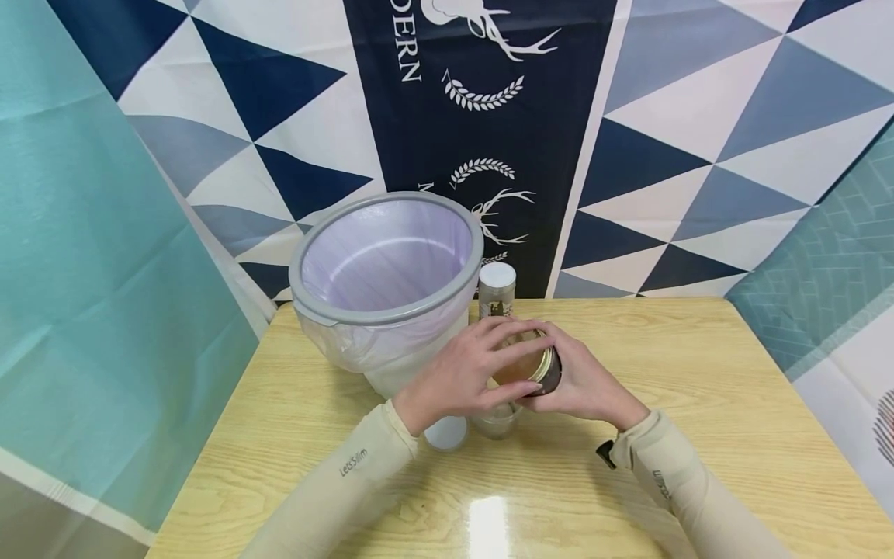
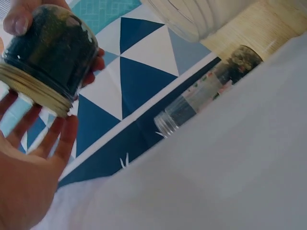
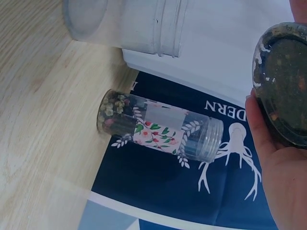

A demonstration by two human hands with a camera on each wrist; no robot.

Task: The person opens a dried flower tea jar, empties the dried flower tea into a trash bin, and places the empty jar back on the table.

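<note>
A glass jar (image 1: pixel 552 374) with dark contents is held tilted between both hands above the table. My right hand (image 1: pixel 588 380) grips its body; in the right wrist view the palm and fingers (image 3: pixel 289 184) lie along the jar (image 3: pixel 285 84). My left hand (image 1: pixel 454 374) has its fingers spread and curled round the lid end. The left wrist view shows the left hand (image 2: pixel 29 177) with fingertips on the gold lid (image 2: pixel 36 89) of the jar (image 2: pixel 55 45). Below the hands stands a clear container (image 1: pixel 497 425), beside a round white lid (image 1: pixel 445 433).
A bin (image 1: pixel 387 317) with a grey rim and clear liner stands at the back left. To its right is a tall clear bottle (image 1: pixel 496 299) with a pale top in the head view; its floral label shows in the right wrist view (image 3: pixel 158 127). Patterned cloth hangs behind the table (image 1: pixel 684 365).
</note>
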